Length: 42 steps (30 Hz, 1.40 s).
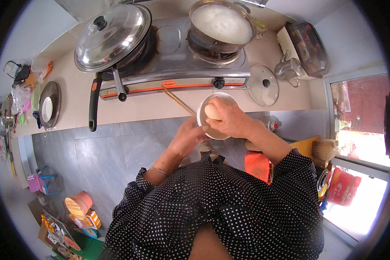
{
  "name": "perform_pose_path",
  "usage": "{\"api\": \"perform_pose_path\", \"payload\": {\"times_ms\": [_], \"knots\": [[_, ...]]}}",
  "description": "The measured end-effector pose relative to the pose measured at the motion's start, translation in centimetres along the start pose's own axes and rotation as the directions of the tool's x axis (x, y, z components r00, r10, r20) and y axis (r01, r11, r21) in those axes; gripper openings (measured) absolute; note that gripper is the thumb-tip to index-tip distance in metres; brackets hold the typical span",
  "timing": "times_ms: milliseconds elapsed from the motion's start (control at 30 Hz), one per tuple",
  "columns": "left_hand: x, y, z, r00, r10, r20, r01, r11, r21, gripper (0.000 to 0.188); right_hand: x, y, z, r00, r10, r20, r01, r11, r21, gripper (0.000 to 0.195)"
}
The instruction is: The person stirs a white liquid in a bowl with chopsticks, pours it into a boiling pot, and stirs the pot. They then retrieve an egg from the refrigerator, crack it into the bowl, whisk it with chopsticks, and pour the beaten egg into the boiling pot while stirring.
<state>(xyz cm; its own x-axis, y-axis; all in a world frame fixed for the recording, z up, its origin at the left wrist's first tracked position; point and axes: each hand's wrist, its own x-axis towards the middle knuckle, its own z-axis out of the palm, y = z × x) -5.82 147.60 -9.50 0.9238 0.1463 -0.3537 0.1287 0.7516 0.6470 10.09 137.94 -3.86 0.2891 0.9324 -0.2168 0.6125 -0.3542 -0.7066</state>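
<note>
My left hand [186,137] grips the side of a white bowl [202,107] with the thumb near its rim. A pale egg [212,112] is in the fingers of my right hand [231,118], over the mouth of the bowl. The egg looks whole from this side; the fingers cover part of it and much of the bowl's inside. A pair of wooden chopsticks [178,100] slants from the stove's front down to the bowl's left rim. I cannot tell whether my left hand touches their lower ends.
A two-burner gas stove [169,61] bears a pan under a domed steel lid [113,35], its black handle [93,107] jutting forward, and an open pot [216,47] of frothy white liquid. Rightward are a glass lid [266,94] and a steel jug [287,70]; leftward, a round board [54,97].
</note>
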Motion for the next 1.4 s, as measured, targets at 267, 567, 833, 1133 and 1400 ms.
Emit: {"api": "perform_pose_path", "payload": {"times_ms": [267,567,833,1133,1400], "knots": [[0.0,0.0,0.1,1.0,0.003,0.012,-0.003,0.998,-0.058,0.05,-0.2,0.1,0.4,0.985,-0.156,-0.074,0.144,0.979,-0.142,0.03],[0.1,-0.3,-0.6,0.998,-0.01,0.054,0.012,0.999,-0.038,0.06,-0.5,-1.8,-0.6,0.993,-0.116,-0.023,0.107,0.959,-0.262,0.035],[-0.2,-0.7,-0.7,0.998,0.024,0.059,-0.019,0.996,-0.086,0.061,-1.1,-2.1,-1.6,0.996,-0.07,0.06,0.087,0.936,-0.34,0.039],[-0.4,-0.6,-0.6,0.998,0.041,0.046,-0.037,0.996,-0.084,0.06,-0.3,-4.4,-4.6,0.996,0.034,0.08,-0.019,0.984,-0.178,0.043],[-0.1,-1.8,-1.4,1.0,0.018,0.014,-0.017,0.994,-0.109,0.052,-0.6,-5.8,-5.7,0.998,0.027,0.065,-0.019,0.992,-0.122,0.042]]}}
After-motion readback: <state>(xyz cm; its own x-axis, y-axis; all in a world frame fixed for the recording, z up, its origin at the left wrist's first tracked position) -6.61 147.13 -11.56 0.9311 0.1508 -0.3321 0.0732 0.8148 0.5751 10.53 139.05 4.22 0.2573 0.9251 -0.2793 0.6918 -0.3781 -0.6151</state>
